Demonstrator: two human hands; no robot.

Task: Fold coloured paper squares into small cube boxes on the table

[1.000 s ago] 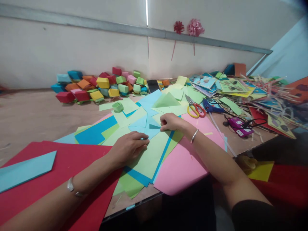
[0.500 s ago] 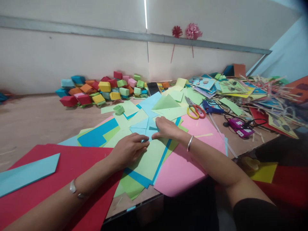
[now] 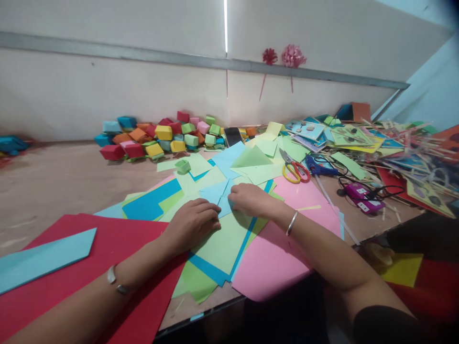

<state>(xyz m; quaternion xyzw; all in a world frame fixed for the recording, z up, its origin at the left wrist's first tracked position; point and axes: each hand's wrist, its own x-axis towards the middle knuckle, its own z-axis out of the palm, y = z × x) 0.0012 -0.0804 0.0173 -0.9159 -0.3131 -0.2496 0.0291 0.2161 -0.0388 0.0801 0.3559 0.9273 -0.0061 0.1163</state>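
A light blue paper piece (image 3: 218, 195) lies on a spread of green, blue and pink sheets at the table's middle. My left hand (image 3: 191, 223) rests on the sheets with its fingers curled, the fingertips pressing the blue piece's near corner. My right hand (image 3: 249, 199) lies just right of it, fingers closed and pressing down on the same blue piece. The two hands nearly touch. A light green sheet (image 3: 224, 241) lies under both hands. A large pink sheet (image 3: 279, 248) lies under my right forearm.
A heap of small folded paper boxes (image 3: 161, 136) sits at the back by the wall. Scissors (image 3: 292, 167), a blue glue gun (image 3: 317, 166) and a purple device (image 3: 360, 197) lie to the right, beside piled cards and sticks (image 3: 394, 143). Red card (image 3: 89, 258) covers the near left.
My right hand slid left along the blue piece toward my left hand, which stayed in place. The view shifted slightly.
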